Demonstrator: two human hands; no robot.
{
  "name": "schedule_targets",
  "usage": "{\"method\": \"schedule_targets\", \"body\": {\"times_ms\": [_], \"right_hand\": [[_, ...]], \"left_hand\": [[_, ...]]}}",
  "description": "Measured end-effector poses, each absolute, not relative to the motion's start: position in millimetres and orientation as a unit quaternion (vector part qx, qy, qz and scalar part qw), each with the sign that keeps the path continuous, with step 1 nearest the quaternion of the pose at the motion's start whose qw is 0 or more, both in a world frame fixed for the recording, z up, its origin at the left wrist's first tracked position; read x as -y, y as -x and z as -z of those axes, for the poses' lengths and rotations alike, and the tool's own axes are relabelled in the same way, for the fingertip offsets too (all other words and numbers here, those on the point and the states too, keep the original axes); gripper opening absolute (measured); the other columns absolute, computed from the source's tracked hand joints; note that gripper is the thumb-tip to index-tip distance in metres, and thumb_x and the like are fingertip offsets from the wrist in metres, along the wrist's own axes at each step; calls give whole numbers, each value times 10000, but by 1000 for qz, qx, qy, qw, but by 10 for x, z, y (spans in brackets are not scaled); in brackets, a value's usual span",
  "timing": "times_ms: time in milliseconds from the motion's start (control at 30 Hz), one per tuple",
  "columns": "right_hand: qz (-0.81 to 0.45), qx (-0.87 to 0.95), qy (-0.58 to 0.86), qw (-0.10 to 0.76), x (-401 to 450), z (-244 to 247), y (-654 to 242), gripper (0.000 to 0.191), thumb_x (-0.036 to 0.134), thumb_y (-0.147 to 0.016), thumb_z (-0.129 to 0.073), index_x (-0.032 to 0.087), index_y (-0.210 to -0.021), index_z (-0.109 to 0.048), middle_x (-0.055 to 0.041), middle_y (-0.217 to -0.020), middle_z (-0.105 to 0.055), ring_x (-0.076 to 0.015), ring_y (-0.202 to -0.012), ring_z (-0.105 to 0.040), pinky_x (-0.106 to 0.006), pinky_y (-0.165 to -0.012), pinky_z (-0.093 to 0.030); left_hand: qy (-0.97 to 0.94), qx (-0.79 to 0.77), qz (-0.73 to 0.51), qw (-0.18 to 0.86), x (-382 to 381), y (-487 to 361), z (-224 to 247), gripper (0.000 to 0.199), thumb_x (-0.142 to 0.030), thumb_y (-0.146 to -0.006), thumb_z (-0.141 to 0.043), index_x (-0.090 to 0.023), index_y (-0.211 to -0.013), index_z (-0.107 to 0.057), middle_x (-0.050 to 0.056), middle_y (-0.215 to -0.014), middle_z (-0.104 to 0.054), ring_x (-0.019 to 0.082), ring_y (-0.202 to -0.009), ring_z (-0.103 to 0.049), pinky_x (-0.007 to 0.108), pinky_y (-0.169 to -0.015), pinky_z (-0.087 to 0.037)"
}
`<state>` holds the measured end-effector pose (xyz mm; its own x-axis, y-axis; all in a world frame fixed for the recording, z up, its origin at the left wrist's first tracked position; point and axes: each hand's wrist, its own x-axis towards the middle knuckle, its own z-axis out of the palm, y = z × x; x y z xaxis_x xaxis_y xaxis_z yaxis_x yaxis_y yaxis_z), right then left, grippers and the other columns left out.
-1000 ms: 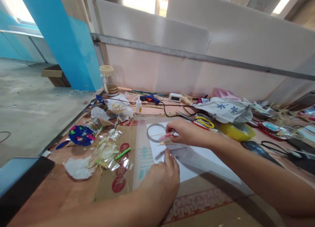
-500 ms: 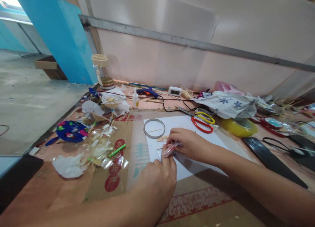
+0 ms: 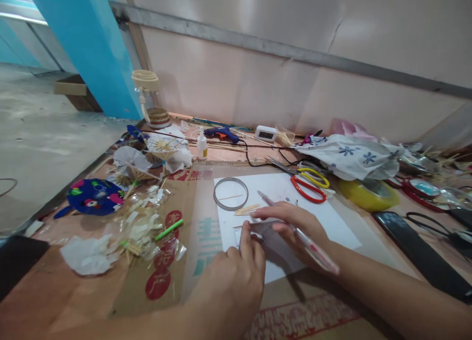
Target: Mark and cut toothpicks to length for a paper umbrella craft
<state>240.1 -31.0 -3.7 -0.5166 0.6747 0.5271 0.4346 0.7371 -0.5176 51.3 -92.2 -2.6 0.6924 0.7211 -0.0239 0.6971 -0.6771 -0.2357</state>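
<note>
My left hand [image 3: 230, 276] presses its fingertips onto a clear flat strip [image 3: 238, 236] lying on the white paper [image 3: 328, 227]; most of the strip is hidden beneath the fingers. A single toothpick lies at its upper end. In my right hand [image 3: 302, 227] a pen [image 3: 317, 254] is held slantwise between the fingers, its point up and to the left. That hand's index finger reaches the right ends of several toothpicks [image 3: 246, 211] on the paper. Behind them lies a grey metal ring [image 3: 231, 208] with one toothpick inside it.
Scissors [image 3: 308, 188] lie at the paper's back right, near yellow tape [image 3: 368, 195] and a black phone [image 3: 420, 254]. A glue bottle [image 3: 202, 144] and a blue glue gun [image 3: 223, 134] are behind. Paper scraps, plastic and a green stick [image 3: 168, 230] cover the left side.
My right hand has opened out from beside the left fingertips, and the pen has swung so its point faces away. My left hand stays almost in place.
</note>
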Motion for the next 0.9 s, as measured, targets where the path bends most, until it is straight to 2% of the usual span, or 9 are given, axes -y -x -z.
{"method": "schedule_targets", "body": {"times_ms": [233,400,633,900], "right_hand": [[-188,876,314,314,304,140,-2383,216,286,-1015,-466,226,-1078,-664,-65,-967,-761,-177,-811,-698,-295,-721,-554],[-193,878,333,285,292,175,-2419,193,305,-1014,-477,227,-1047,-650,-61,-983,-760,-179,-818,-686,-297,-730,-538],[-180,887,334,264,279,181,-2451,198,308,-1020,-459,230,-1022,-641,-57,-940,-743,-177,-800,-653,-296,-713,-518],[-166,886,345,261,305,130,-2434,153,272,-1011,-475,225,-1000,-621,-46,-877,-730,-178,-749,-622,-297,-672,-503]], "left_hand": [[920,369,-51,121,930,-498,54,575,-317,-884,-572,1,-1360,-512,380,-1268,-581,207,-538,-619,297,-395,-482],[918,371,-22,140,936,-479,77,537,-300,-880,-528,-7,-1330,-553,369,-1269,-586,205,-513,-609,298,-392,-475],[917,371,-16,143,949,-449,85,522,-264,-890,-515,-14,-1348,-540,384,-1338,-513,181,-526,-602,277,-410,-461],[917,370,-7,152,948,-446,75,480,-222,-886,-502,-23,-1317,-573,362,-1311,-548,173,-507,-599,267,-396,-462]]}}
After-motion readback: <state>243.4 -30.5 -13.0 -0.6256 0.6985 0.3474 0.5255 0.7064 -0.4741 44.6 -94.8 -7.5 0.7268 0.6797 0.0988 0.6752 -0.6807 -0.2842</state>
